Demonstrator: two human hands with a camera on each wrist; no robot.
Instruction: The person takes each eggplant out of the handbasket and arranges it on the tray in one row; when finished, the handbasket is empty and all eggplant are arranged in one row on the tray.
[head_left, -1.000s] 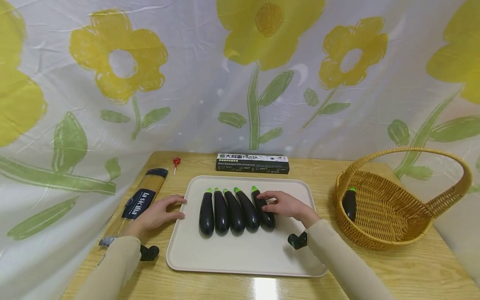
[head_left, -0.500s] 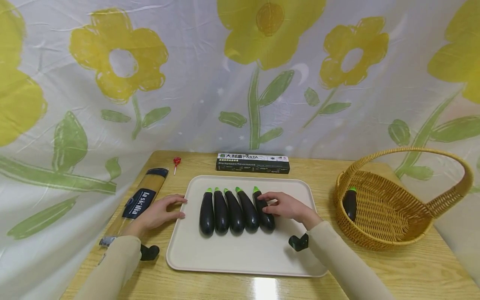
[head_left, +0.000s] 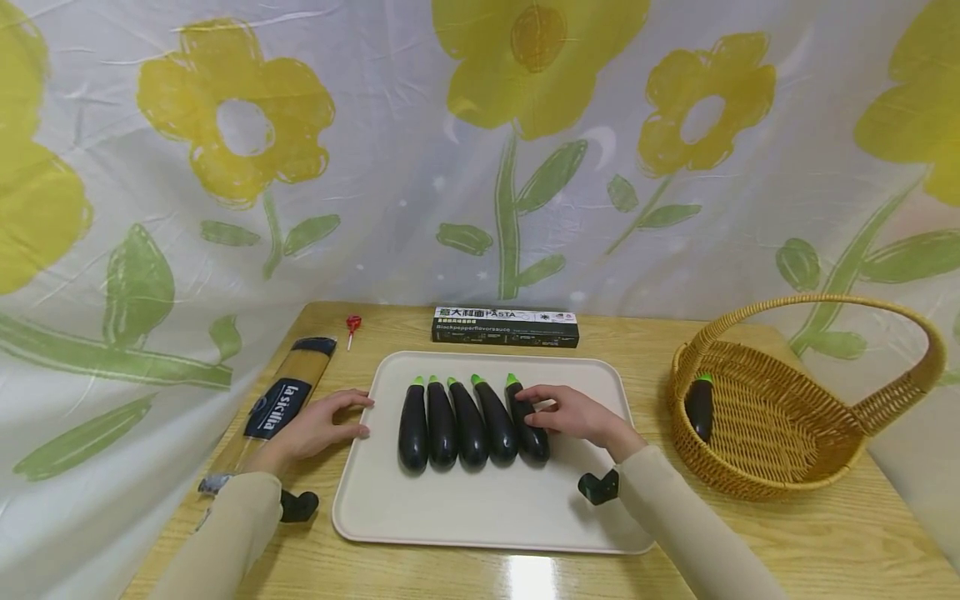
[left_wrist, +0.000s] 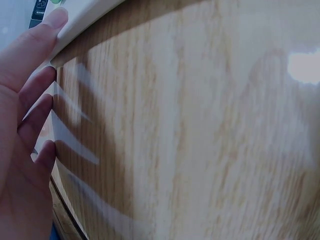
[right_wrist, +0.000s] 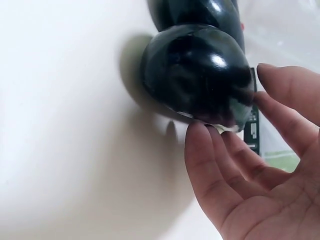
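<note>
Several dark eggplants with green tips lie side by side on a pale tray (head_left: 480,508). My right hand (head_left: 573,412) holds the rightmost eggplant (head_left: 528,433), its thumb over the upper side and its fingers bent around it. In the right wrist view, that eggplant (right_wrist: 200,75) shows its rounded end, fingertips against its edge; its far side is hidden. At the tray's left edge my left hand (head_left: 322,425) rests with relaxed fingers, thumb and index at the rim. The left wrist view shows the left hand's thumb (left_wrist: 37,42) over the tray edge and nothing gripped.
On the right stands a wicker basket (head_left: 787,479) with a tall handle and one eggplant (head_left: 700,408) inside. A pasta box (head_left: 504,331) lies behind the tray. Left of it are a lollipop (head_left: 353,323) and a bag of spaghetti (head_left: 281,400). A flowered curtain hangs behind.
The green tips of the two rightmost eggplants have shifted slightly to the right, with my right hand staying on the last one. My left hand has kept its place.
</note>
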